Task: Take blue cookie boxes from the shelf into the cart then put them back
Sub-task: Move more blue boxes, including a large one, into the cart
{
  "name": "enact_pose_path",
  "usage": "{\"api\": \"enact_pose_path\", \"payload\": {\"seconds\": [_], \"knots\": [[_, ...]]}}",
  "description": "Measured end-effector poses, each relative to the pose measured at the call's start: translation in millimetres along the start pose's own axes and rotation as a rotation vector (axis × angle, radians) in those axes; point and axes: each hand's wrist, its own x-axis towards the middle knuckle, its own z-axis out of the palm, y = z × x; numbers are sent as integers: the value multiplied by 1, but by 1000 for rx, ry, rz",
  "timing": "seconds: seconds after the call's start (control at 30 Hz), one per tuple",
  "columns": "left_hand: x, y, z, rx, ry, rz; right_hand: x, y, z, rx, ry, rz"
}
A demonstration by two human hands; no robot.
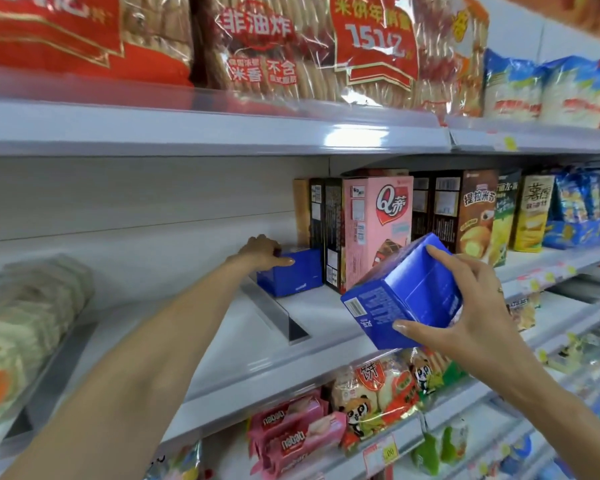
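Blue cookie box (295, 276) gripped by left hand (262, 252) (second box (406, 292) gripped by right hand (475, 306)), two total.

Rear blue box (293, 276) lies far back on the shelf (326, 315); front blue box (407, 294) tilts in midair.

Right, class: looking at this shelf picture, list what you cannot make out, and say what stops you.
- Cart: outside the head view.
- Left hand: its fingers go behind the shelf box, so its grip is unclear.
- Held box in the right hand: print too blurred to read.
- Price label: too small and blurred to read.
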Motion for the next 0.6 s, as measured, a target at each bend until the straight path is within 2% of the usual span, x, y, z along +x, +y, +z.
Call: {"api": "enact_pose_path", "payload": {"seconds": [0.13,0.2,0.3,0.47,0.6], "knots": [[9,-6,-12,-62,40,6,5,-2,6,6,4,-11],[12,-11,-20,-100,125,-8,7,-3,9,10,4,-13],[15,-17,-23,-2,244,7,13,-7,15,23,3,-11],[14,-30,-4,141,93,6,22,-17,29,32,-23,2],[12,-39,7,186,159,6,35,-32,45,34,-45,-1]]}}
